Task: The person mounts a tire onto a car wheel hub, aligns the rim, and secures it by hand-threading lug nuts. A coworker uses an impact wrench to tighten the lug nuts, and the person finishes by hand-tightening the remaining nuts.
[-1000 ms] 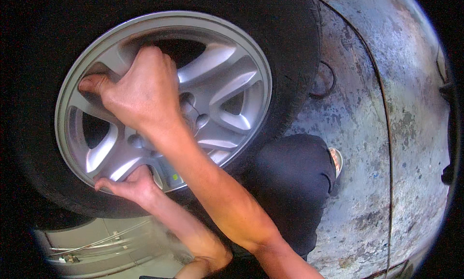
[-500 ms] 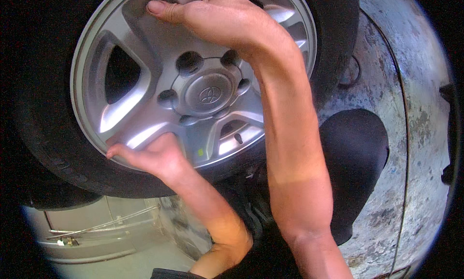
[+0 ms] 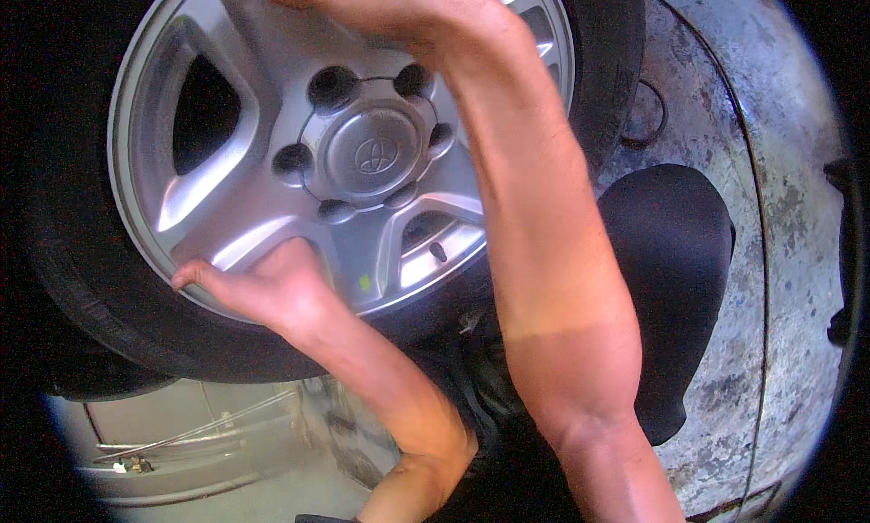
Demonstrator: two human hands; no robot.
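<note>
A silver alloy wheel (image 3: pixel 272 97) with a round centre cap, recessed lug holes and a dark tyre (image 3: pixel 208 342) fills the upper left. My left hand (image 3: pixel 272 283) is closed on its lower left edge, fingers curled into a spoke opening and out of sight, thumb across the rim. Over the top of the wheel reaches my right arm. My right hand (image 3: pixel 362 4) grips it there, with the thumb on a spoke; the upper frame edge cuts off the fingers. A valve stem (image 3: pixel 439 251) and a small yellow-green mark show low on the wheel.
My knee in black cloth (image 3: pixel 671 278) is bent right of my right forearm. Beyond it lies a worn, blotchy floor (image 3: pixel 716 414) with a dark seam and a dark ring shape (image 3: pixel 646 115). Thin rods (image 3: pixel 190 437) lie across a pale surface at lower left.
The wheel has shifted a little left and up in view, with both hands still on it. More of my right hand is now beyond the upper edge.
</note>
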